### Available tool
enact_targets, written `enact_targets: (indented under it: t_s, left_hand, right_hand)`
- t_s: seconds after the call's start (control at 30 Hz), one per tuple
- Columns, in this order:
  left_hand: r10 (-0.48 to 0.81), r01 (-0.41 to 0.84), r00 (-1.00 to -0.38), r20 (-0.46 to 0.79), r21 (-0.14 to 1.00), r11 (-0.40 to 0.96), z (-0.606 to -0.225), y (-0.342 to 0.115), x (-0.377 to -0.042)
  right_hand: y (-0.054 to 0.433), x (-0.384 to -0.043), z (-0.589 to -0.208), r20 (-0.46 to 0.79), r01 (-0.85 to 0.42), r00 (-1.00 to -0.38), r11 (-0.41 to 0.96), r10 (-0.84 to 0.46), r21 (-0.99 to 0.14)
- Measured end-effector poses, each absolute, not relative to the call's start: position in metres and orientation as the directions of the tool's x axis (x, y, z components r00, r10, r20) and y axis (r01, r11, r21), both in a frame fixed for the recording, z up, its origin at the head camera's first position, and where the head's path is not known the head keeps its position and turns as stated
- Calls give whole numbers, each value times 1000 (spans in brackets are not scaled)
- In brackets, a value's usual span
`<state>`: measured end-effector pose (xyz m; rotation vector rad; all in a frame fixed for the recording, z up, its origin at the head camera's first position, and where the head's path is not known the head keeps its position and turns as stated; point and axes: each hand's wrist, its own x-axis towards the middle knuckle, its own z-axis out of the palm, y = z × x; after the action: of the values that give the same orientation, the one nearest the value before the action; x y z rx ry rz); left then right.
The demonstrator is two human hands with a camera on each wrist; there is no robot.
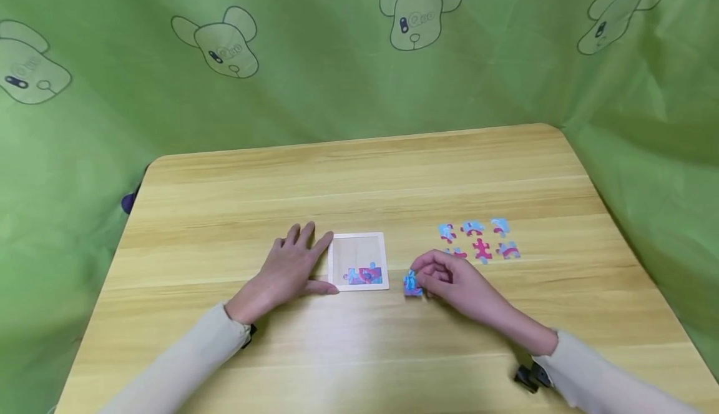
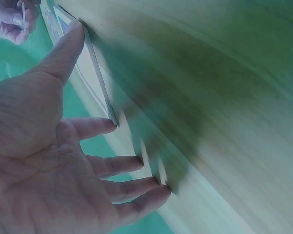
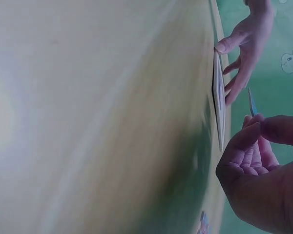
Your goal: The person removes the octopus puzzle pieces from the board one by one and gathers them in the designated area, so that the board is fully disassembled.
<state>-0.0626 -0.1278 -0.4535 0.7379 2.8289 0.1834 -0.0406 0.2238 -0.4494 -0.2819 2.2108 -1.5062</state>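
A square puzzle frame (image 1: 357,235) with a pale border lies on the table, joined pink and blue pieces (image 1: 365,275) in its lower right part. My left hand (image 1: 286,270) rests at the frame's left side, fingers spread, thumb and index finger touching its edge. Just right of the frame, my right hand (image 1: 460,283) pinches a blue and purple puzzle piece (image 1: 412,284) between thumb and fingers. In the right wrist view that puzzle piece (image 3: 252,102) shows edge-on, held above the table.
Several loose puzzle pieces (image 1: 481,250) lie in two rows beyond my right hand, one partly hidden by it. The wooden table (image 1: 359,177) has green curtains (image 1: 314,77) behind it and at its sides, printed with bear-like heads.
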Motion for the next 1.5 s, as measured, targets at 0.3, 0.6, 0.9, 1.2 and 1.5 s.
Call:
enact_targets:
  t_s: [0.3, 0.6, 0.9, 1.2, 1.5]
  left_hand:
    - [487, 454, -854, -185, 193, 870, -452, -127, -61]
    - [482, 451, -855, -189, 187, 873, -451, -126, -61]
    - [486, 454, -853, -190, 191, 871, -452, -128, -62]
    - [479, 445, -853, -206, 190, 875, -451, -127, -62]
    - [489, 457, -851, -190, 189, 869, -452, -126, -62]
  right_hand:
    - [253, -36, -449, -253, 94, -894, 399, -368, -912]
    - [284, -35, -453, -297, 149, -905, 426, -305, -892]
    - [295, -39, -459, -292, 106, -909, 512, -298, -852]
    - [296, -37, -455, -168, -88, -940, 689, -296, -720]
    - [297, -30, -458, -71, -253, -920, 721, -386, -645]
